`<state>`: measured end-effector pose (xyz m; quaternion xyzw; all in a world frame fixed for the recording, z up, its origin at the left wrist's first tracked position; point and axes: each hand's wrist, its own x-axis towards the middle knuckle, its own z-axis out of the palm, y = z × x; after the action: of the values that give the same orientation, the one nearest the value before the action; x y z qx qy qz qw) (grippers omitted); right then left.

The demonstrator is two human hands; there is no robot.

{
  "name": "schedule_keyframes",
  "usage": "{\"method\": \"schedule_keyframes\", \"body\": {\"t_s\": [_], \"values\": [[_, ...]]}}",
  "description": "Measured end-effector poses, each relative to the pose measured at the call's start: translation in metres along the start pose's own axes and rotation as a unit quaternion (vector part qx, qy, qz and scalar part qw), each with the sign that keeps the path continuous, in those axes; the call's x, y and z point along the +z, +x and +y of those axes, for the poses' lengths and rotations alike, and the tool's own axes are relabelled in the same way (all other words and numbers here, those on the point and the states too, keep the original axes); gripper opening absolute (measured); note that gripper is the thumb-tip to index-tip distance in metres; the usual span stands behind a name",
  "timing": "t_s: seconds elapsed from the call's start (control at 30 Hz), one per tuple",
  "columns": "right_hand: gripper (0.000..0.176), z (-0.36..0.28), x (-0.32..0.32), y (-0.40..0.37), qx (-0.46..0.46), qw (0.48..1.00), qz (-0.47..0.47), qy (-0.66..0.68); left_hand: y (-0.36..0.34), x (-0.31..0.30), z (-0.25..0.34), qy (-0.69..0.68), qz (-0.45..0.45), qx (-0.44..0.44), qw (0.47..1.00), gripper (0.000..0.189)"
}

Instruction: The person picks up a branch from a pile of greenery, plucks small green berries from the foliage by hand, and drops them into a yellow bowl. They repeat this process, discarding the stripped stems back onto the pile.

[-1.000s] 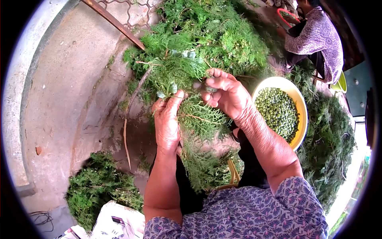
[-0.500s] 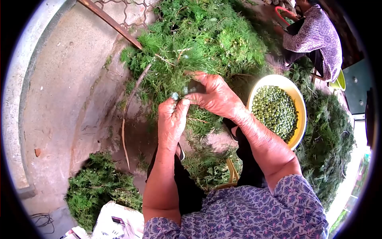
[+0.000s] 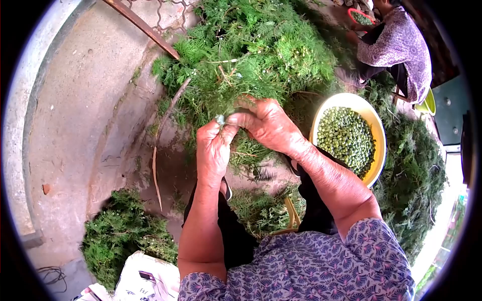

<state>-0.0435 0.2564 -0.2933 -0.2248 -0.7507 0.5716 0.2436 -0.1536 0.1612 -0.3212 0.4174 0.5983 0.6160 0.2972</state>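
My left hand is closed in a pinch, with small pale blue-green cones at its thumb and fingertips. Touching it at the fingertips is my right hand, its fingers curled round a leafy evergreen sprig. The stem inside the right hand is hidden. Both hands are in front of a big heap of cut evergreen branches. To the right of my right forearm stands a yellow tub holding many round green cones.
Another person sits at upper right by a red-rimmed basket. More branches lie in a pile at right and another pile at lower left, beside a white sack. A wooden pole leans at upper left.
My right hand has drawn down and closer to my left, its fingers curling in more. The sprig has shifted with it. The other person's red-rimmed basket has tilted, showing its contents.
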Motion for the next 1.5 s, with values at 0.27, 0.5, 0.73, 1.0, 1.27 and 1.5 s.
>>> {"method": "schedule_keyframes", "body": {"t_s": [0.27, 0.5, 0.73, 1.0, 1.27, 1.5], "values": [[0.013, 0.003, -0.005, -0.003, 0.235, 0.835, 0.023, 0.498, -0.002, -0.007, 0.014, -0.131, 0.043, -0.139, 0.981, 0.013], [0.017, 0.009, -0.018, -0.005, 0.179, 0.803, -0.024, 0.568, 0.0, 0.0, 0.005, -0.134, 0.101, -0.081, 0.982, 0.016], [0.027, 0.015, -0.026, -0.008, 0.084, 0.826, -0.046, 0.555, 0.002, -0.004, -0.01, 0.191, 0.091, 0.003, 0.977, 0.023], [0.034, -0.006, 0.001, -0.007, -0.098, 0.993, 0.063, -0.021, -0.002, 0.004, -0.008, 0.439, 0.087, 0.056, 0.892, 0.01], [0.012, -0.005, 0.019, -0.001, 0.021, 0.988, 0.097, 0.116, -0.004, 0.008, 0.001, 0.13, 0.085, -0.033, 0.987, 0.009], [0.011, 0.008, -0.038, -0.003, 0.095, 0.843, 0.077, 0.524, 0.0, -0.001, 0.006, -0.15, 0.215, -0.107, 0.959, 0.012]]}}
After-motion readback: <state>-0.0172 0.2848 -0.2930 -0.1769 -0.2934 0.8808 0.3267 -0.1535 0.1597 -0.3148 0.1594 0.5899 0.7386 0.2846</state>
